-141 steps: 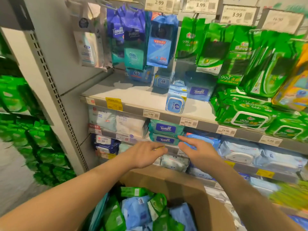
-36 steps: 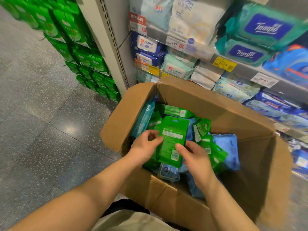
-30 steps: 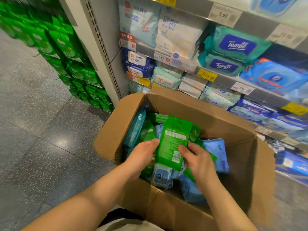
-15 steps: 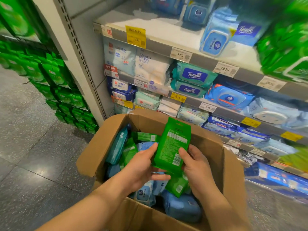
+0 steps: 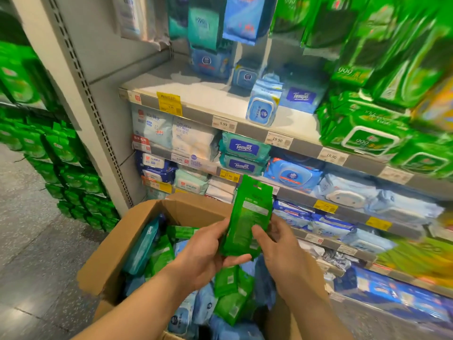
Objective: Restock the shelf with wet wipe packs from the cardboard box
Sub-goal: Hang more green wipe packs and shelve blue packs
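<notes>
Green pack (image 5: 247,219) upright above cardboard box (image 5: 115,244).
Gripped on both edges: left hand (image 5: 208,253), right hand (image 5: 282,251), near the shelf (image 5: 220,104).

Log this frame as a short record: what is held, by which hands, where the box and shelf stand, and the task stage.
held item: green wipe pack, upright, above the box
left hand: grips the pack's lower left edge
right hand: grips the pack's lower right edge
cardboard box: open, below the hands, holding green and blue packs
shelf: behind the box, top tier partly bare on its left
stage: pack lifted out, not yet shelved
</notes>
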